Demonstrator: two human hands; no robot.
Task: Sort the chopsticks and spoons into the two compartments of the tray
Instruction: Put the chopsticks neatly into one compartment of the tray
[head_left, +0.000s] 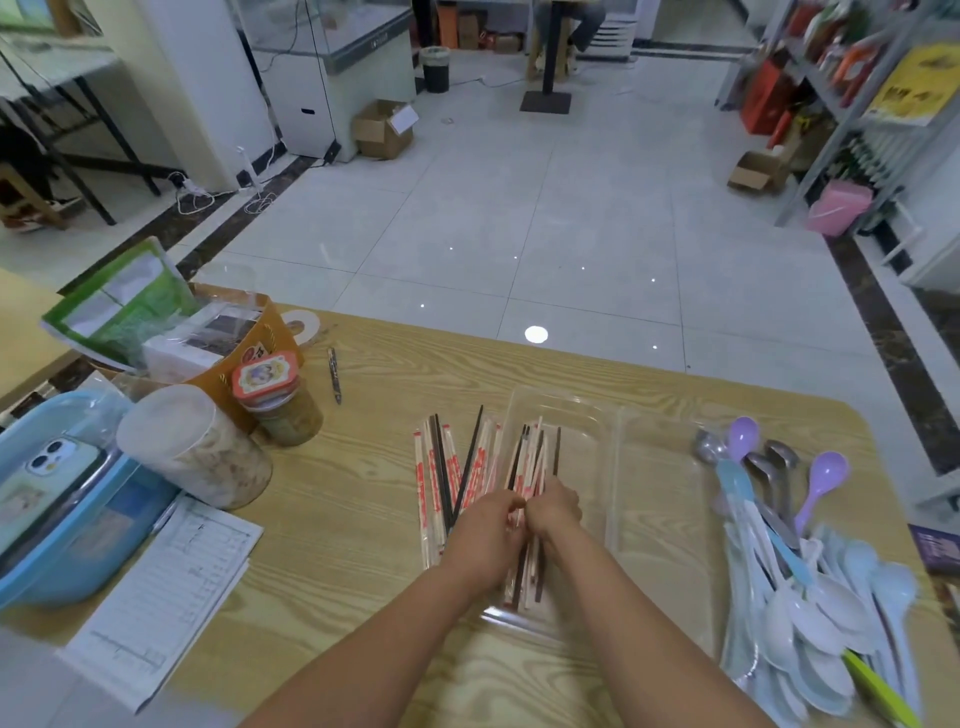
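A clear plastic tray (615, 467) with two compartments lies on the wooden table. Its left compartment holds a bundle of chopsticks (535, 462), some dark and some in red-and-white paper sleeves. Both hands meet over that bundle: my left hand (485, 525) and my right hand (555, 506) grip its near part with curled fingers. More loose chopsticks (441, 473) lie on the table just left of the tray. A heap of spoons (800, 566), white, pale blue, purple and metal, lies at the tray's right edge. The right compartment looks bare.
At the left stand a round plastic jar (192, 447), a small lidded jar (280, 400), a blue basin with a phone (47, 483), a paper bag of packets (171, 332) and a printed sheet (166, 587). A pen (334, 375) lies behind the chopsticks.
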